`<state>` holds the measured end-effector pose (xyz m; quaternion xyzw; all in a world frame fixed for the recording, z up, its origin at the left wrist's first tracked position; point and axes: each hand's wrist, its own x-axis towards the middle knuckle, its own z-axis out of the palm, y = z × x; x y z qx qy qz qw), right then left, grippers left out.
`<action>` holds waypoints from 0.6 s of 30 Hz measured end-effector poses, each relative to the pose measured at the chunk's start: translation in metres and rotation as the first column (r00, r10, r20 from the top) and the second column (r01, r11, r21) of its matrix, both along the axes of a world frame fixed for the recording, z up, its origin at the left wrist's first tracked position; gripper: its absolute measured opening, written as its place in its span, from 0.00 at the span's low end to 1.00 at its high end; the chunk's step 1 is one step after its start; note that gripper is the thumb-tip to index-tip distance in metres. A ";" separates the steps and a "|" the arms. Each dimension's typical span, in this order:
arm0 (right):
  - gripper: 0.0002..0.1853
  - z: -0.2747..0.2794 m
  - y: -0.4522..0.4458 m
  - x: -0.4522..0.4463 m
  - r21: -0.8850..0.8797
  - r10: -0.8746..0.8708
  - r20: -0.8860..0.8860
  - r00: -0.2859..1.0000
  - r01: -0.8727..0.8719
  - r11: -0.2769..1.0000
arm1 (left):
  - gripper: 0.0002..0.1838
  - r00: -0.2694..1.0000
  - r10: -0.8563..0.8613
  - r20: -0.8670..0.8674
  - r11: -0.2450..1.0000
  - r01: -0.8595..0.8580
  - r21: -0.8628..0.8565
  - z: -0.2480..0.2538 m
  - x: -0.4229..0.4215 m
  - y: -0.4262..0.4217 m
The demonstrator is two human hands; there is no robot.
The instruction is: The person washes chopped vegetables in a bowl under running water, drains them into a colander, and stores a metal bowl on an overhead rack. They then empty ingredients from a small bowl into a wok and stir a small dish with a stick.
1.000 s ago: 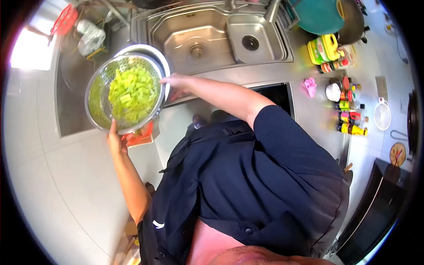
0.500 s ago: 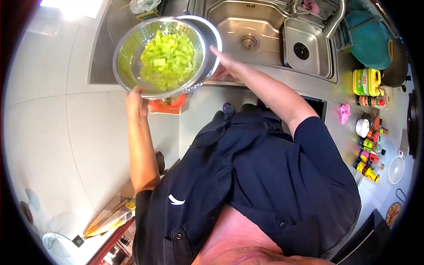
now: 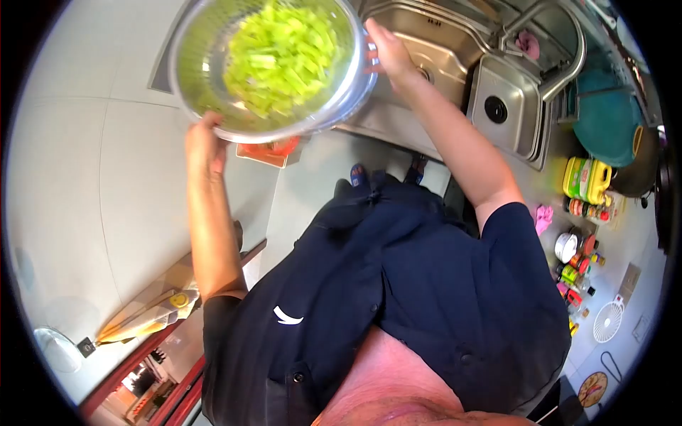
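A perforated metal colander (image 3: 202,78) full of chopped light-green vegetable pieces (image 3: 280,60) is at the top of the head view. Beneath it, a second metal basin (image 3: 349,106) shows along its right side. My left hand (image 3: 206,145) is closed on the colander's near left rim, thumb on top. On the right side, my right hand (image 3: 389,53) grips the basin with its fingers on the outer wall. Both vessels are held up off the counter, and their far edges lie outside the view.
A two-bowl steel sink (image 3: 501,110) with a curved faucet (image 3: 579,53) lies to the right. An orange-red container (image 3: 273,151) sits low below the colander. Along the right counter stand a yellow oil jug (image 3: 586,179), a pink cloth (image 3: 543,219) and several bottles.
The colander and basin look larger and higher in view, lifted closer to the camera by both hands. The sink and counter have shifted as the view turned.
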<state>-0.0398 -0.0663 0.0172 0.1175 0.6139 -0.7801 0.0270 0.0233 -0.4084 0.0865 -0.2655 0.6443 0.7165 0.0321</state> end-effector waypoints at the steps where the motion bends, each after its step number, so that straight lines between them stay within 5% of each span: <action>1: 0.26 -0.015 -0.004 -0.006 0.010 0.019 -0.058 0.998 -0.018 1.000 | 0.20 1.000 -0.012 -0.002 1.000 0.012 0.018 -0.015 0.004 0.005; 5: 0.19 -0.080 -0.004 -0.018 0.376 -0.101 -0.175 0.979 0.161 0.913 | 0.30 1.000 0.018 0.009 0.986 -0.019 0.165 -0.053 0.019 0.033; 9: 0.17 -0.016 -0.008 -0.007 0.416 -0.155 -0.251 0.955 0.251 0.874 | 0.30 0.981 0.066 -0.185 0.991 -0.043 0.127 -0.020 0.030 0.049; 11: 0.16 0.009 -0.013 -0.007 0.117 -0.222 -0.454 0.863 0.305 0.945 | 0.29 0.984 0.105 -0.146 0.989 -0.087 0.120 -0.012 0.029 0.047; 15: 0.15 -0.033 -0.012 -0.033 0.371 -0.093 -0.418 0.904 0.264 0.890 | 0.27 0.994 0.014 -0.106 0.992 -0.001 0.124 -0.046 0.006 0.032; 18: 0.15 -0.047 -0.015 -0.041 0.377 -0.157 -0.422 0.893 0.330 0.865 | 0.27 0.996 0.033 -0.083 0.982 -0.017 0.189 -0.052 -0.001 0.031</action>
